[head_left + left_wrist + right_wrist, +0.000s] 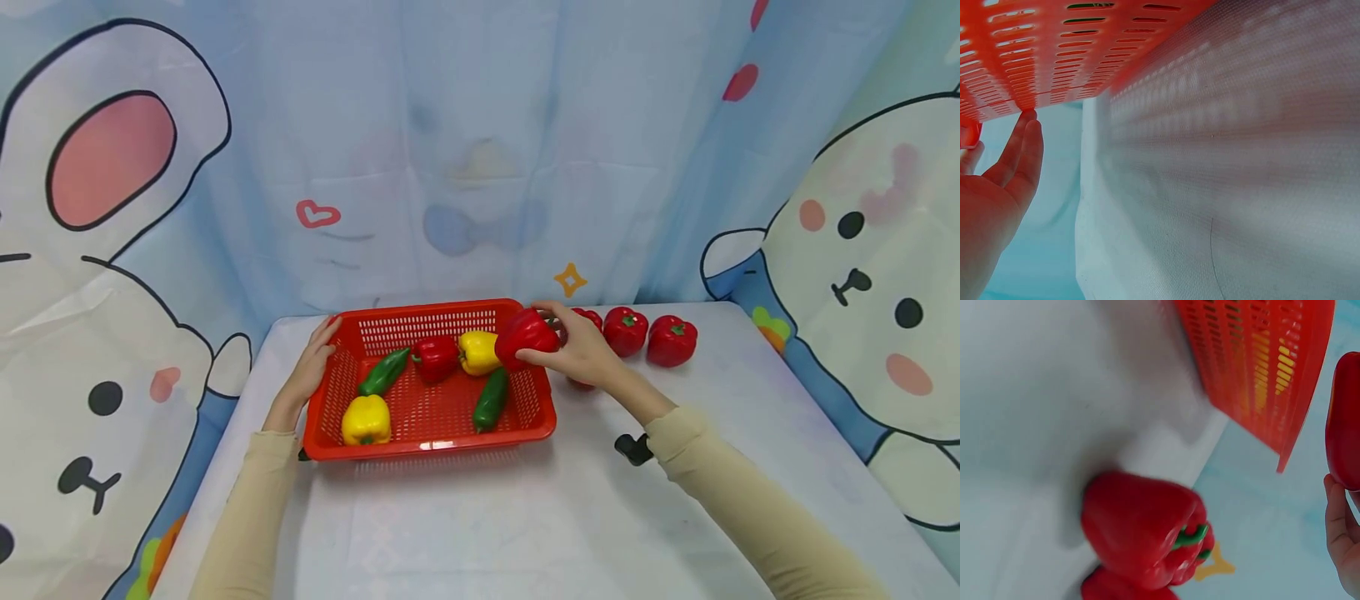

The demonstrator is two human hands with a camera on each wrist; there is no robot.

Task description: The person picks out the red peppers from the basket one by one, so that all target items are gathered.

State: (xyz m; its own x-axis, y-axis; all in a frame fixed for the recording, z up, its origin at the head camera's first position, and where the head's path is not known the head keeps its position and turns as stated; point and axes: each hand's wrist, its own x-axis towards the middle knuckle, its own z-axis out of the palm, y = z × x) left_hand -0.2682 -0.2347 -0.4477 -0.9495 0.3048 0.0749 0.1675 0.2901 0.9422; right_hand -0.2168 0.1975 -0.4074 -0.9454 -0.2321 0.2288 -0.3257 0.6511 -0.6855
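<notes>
In the head view my left hand [308,372] rests at the left side of a red slotted plastic basket [431,452]. In the left wrist view its extended fingers [1025,156] touch the basket's outer wall. My right hand [581,350] grips a red bell pepper [525,337] over the basket's right rim, thumb on the near side. That pepper shows partly at the right edge of the right wrist view. Inside the basket lie a red bell pepper [436,358], two yellow bell peppers [366,419] and two long green peppers [491,400].
Several red bell peppers [671,341] stand on the white-covered table [600,533] right of the basket, some partly hidden by my right hand. A blue curtain [480,150] with cartoon prints hangs behind the table.
</notes>
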